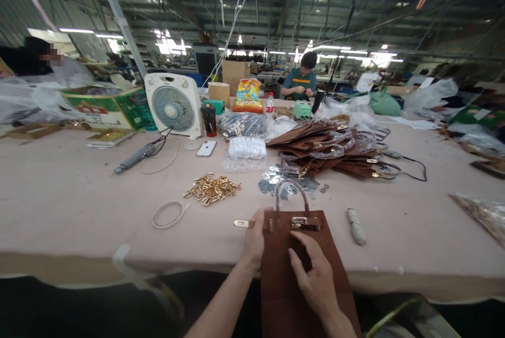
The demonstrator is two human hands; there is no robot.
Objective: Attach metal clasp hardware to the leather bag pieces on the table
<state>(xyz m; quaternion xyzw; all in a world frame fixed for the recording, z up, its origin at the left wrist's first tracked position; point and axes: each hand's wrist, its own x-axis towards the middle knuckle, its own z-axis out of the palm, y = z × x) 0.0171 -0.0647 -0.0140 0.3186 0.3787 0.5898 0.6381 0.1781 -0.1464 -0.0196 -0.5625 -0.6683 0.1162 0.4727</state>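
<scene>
A brown handbag panel (282, 285) with a looped handle (292, 186) hangs over the table's front edge in front of me. My left hand (255, 241) grips its upper left edge, where a strap with a gold metal plate (241, 223) sticks out to the left. My right hand (315, 269) lies over the front of the bag, fingers apart, its fingertips just below the metal clasp (300, 223). Past the bag are a pile of small gold fittings (212, 188) and scattered flat grey metal pieces (272, 181).
Stacked brown bag pieces (327, 149) lie at the back right. A roll of tape (168, 215), a corded electric screwdriver (134, 159), a phone (206, 148) and a box fan (173, 105) are to the left. A wrapped grey tool (356, 226) lies right. A co-worker (302, 78) sits opposite.
</scene>
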